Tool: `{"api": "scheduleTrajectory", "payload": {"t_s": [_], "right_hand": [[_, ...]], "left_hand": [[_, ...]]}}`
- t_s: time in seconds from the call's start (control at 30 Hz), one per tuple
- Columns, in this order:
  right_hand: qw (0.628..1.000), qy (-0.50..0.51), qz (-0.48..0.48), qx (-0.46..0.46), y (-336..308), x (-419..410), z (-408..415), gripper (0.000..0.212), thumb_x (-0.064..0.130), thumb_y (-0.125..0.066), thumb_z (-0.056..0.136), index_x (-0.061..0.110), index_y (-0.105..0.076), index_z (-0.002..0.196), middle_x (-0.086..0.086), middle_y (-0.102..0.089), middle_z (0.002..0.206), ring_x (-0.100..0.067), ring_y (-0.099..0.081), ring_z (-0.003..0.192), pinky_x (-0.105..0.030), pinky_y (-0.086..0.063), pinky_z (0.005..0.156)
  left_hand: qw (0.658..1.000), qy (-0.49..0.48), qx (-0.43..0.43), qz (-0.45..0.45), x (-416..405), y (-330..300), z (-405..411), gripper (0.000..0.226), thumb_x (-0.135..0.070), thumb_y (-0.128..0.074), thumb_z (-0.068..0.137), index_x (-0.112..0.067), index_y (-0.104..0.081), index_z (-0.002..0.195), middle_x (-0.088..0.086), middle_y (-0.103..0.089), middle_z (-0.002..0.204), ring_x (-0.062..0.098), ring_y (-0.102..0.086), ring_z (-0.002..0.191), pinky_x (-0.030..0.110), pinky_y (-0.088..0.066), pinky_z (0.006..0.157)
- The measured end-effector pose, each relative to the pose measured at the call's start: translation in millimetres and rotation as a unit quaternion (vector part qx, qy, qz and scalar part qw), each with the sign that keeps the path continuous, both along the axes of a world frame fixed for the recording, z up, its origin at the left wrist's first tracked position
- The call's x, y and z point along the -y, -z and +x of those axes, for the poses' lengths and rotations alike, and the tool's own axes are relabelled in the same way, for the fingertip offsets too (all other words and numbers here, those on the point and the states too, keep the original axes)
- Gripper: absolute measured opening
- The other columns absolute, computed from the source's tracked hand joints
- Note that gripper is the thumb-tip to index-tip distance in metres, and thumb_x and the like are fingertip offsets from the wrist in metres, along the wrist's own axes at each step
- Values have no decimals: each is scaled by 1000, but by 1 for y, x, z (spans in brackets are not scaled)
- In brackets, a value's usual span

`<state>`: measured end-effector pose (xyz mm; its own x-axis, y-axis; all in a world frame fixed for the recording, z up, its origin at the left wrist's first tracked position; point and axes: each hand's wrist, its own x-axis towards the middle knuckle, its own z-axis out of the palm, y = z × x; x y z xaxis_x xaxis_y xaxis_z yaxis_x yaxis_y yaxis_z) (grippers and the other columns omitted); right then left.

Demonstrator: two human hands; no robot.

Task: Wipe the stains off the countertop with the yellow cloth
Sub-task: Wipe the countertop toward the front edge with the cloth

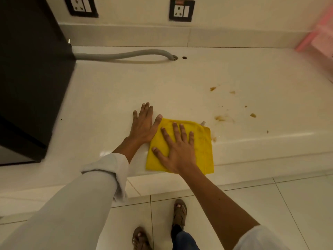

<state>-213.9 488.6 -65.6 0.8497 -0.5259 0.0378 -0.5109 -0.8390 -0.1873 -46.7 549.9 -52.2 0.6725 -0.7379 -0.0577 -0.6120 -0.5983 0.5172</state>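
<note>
A folded yellow cloth lies flat near the front edge of the white countertop. My right hand presses on it palm down with the fingers spread. My left hand rests flat on the bare counter just left of the cloth, its thumb touching the cloth's top left corner. Brown stains and small crumbs are scattered on the counter to the right of and beyond the cloth, with one smear at the cloth's right edge.
A tall black appliance stands on the counter at the left. A grey hose runs from it into a hole near the back wall. Two wall sockets sit above. A pink object is at the far right. Tiled floor and my sandalled feet are below.
</note>
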Motion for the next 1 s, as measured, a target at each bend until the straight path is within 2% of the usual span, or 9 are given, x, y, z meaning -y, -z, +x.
{"api": "scheduleTrajectory", "payload": {"t_s": [0.17, 0.33, 0.53, 0.83, 1.0], "right_hand": [[999, 43, -6, -3, 0, 54, -12, 85, 86, -15, 82, 41, -13, 155, -5, -4, 167, -30, 4, 154, -60, 1, 121], [996, 87, -5, -7, -1, 125, -23, 86, 87, -14, 81, 42, -10, 155, -5, -2, 168, -29, 5, 154, -60, 2, 121], [990, 136, -21, -16, -2, 215, -15, 85, 87, -18, 81, 42, -16, 154, -7, -7, 167, -33, 2, 153, -67, 7, 117], [989, 146, -5, -33, -4, 339, 55, 88, 86, -16, 80, 40, -15, 154, -11, -4, 167, -41, 3, 152, -73, 4, 113], [994, 107, 4, -35, -6, 355, 121, 90, 86, -13, 80, 37, -12, 155, -14, -2, 166, -44, 4, 151, -74, 5, 112]], "left_hand": [[998, 25, 49, 21, 37, 3, -2, 72, -53, -17, 98, -8, -5, 152, 7, 3, 163, 17, 9, 150, 47, 10, 120], [998, 15, 58, 28, 86, 2, 11, 72, -53, -18, 98, -7, -4, 152, 9, 3, 163, 18, 8, 150, 47, 9, 120], [996, -19, 72, 56, 145, 7, 31, 76, -57, -15, 96, -7, -4, 152, 9, 1, 163, 19, 7, 150, 48, 8, 120], [992, -55, 95, 56, 162, 17, 43, 90, -69, -4, 87, -8, -9, 152, 8, -4, 163, 16, 3, 150, 43, 7, 122], [991, -55, 107, 56, 164, 16, 41, 90, -69, -4, 87, -7, -7, 152, 9, -6, 163, 17, 1, 151, 45, 5, 122]]}}
